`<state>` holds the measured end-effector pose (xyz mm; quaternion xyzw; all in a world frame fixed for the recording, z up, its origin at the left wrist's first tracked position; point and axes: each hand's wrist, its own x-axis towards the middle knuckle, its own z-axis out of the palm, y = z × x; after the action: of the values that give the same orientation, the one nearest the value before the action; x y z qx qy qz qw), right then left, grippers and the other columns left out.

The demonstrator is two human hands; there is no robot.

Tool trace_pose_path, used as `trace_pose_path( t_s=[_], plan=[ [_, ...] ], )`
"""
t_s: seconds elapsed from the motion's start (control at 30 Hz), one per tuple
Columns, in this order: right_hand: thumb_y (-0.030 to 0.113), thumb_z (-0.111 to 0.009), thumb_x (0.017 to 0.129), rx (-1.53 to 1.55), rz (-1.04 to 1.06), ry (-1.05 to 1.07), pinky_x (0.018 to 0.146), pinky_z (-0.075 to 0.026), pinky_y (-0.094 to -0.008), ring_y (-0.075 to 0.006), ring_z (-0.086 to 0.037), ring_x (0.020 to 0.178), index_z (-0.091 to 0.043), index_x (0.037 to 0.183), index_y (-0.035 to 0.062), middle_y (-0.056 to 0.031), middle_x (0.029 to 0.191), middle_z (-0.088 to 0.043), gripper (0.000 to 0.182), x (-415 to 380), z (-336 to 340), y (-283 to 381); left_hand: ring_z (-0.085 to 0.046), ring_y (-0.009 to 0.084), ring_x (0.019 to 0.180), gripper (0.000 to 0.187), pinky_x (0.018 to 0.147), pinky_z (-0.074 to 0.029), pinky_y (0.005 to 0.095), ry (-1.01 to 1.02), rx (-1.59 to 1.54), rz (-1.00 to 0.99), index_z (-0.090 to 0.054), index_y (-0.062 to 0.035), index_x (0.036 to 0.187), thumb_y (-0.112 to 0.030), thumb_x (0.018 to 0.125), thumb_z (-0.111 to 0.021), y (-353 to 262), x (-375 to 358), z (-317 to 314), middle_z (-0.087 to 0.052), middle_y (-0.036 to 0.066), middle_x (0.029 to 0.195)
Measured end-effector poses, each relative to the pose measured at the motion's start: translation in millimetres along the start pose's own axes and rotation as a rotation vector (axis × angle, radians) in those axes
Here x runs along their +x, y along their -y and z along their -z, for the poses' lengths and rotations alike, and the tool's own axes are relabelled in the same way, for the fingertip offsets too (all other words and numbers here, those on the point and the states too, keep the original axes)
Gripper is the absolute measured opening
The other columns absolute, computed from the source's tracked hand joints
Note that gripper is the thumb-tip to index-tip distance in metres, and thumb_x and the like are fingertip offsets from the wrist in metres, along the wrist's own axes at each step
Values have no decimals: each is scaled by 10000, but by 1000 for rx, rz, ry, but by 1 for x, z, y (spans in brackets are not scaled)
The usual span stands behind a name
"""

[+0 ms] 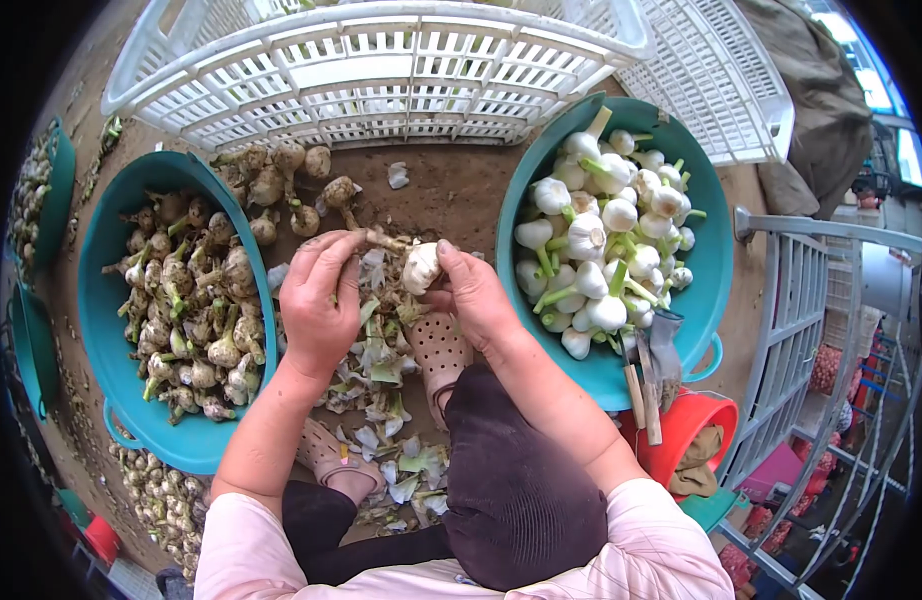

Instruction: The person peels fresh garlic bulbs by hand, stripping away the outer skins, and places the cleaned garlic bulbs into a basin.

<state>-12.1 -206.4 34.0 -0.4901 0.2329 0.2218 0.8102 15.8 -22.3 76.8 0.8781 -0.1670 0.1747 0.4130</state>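
Note:
A garlic bulb (421, 268) is held up between my hands, its white side facing me and its dry brownish stem (386, 240) pointing left. My right hand (471, 298) grips the bulb between thumb and fingers. At the stem's far end, the fingers of my left hand (324, 295) are pinched closed. To my left, a teal tub (171, 450) holds unpeeled garlic (186, 300) with soil-brown skins. On the right, another teal tub (718, 290) contains clean white garlic bulbs (606, 215) with short green stems. Peeled skins (381, 375) litter the ground below my hands.
White plastic crates (381, 95) stand ahead. Loose unpeeled bulbs (271, 185) lie beside the left tub. Wooden-handled tools (646, 400) hang over the right tub's near rim, above a red bucket (696, 420). A metal railing (781, 330) runs along the right.

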Motion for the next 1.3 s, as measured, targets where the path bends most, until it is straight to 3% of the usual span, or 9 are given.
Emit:
trace_pose_path(
  t_s=[0.07,0.13,0.17,0.27,0.43,0.87,1.0,1.1,1.3],
  plan=[
    [424,-470,963,172,10,12,746,-546,-309,-178,-647,882,-588,1116,22,-80,1024,-652,446,1,-2,1,-604,174,780,204,682,-486,253,-54,-101,185,-632,5,1057,-27,859,-597,-9,-5,-1,-648,73,896],
    [415,-466,966,360,-3,93,766,-547,-324,-185,-640,925,-572,1139,19,-86,1036,-651,445,0,-1,2,-573,91,727,214,662,-473,218,134,-622,826,-625,22,1076,-79,888,-611,-9,-12,-9,-646,34,884],
    [415,-466,966,355,-4,94,766,-547,-324,-185,-640,925,-572,1139,19,-86,1036,-651,445,-1,-1,1,-561,66,695,256,657,-472,208,192,-730,851,-617,37,1096,-121,894,-629,-8,-13,-13,-640,17,883],
    [401,-460,975,224,116,179,812,-540,-317,-169,-624,958,-524,1193,4,-80,1082,-620,458,-5,-5,-1,-572,57,754,188,691,-471,211,171,-654,685,-649,18,1012,-108,873,-651,-2,-19,-28,-645,9,875],
    [368,-617,908,-201,333,138,865,-441,-232,-83,-540,960,-477,1305,11,-32,1108,-587,552,-13,-7,6,-577,58,780,153,702,-472,213,164,-880,842,-655,9,967,-90,853,-673,3,-16,-21,-645,0,865],
    [397,-597,913,-301,396,75,834,-466,-238,-85,-561,937,-511,1268,12,-32,1063,-595,530,-12,-1,-6,-542,46,682,85,607,-457,214,229,-654,729,-651,23,856,-18,784,-636,-4,-12,-23,-610,-20,768],
    [498,-530,914,169,175,122,714,-502,-250,-129,-591,851,-550,1183,31,-56,1016,-614,539,-10,-8,-9,-530,46,635,79,567,-439,208,238,-773,800,-656,18,851,-35,800,-628,-7,-8,-17,-597,-16,729],
    [623,-421,899,916,-307,563,481,-399,-203,-156,-586,734,-550,1101,48,-77,927,-616,623,0,8,-18,-513,51,585,97,527,-415,200,305,-938,920,-664,12,874,-48,826,-606,4,-18,-13,-596,-9,712],
    [538,-416,949,428,6,147,589,-472,-247,-146,-585,759,-556,1085,65,-42,938,-611,512,-4,1,-9,-521,47,651,341,526,-388,179,206,-943,914,-586,-19,1182,-170,882,-647,-8,-34,-22,-594,-6,826]
  ],
)
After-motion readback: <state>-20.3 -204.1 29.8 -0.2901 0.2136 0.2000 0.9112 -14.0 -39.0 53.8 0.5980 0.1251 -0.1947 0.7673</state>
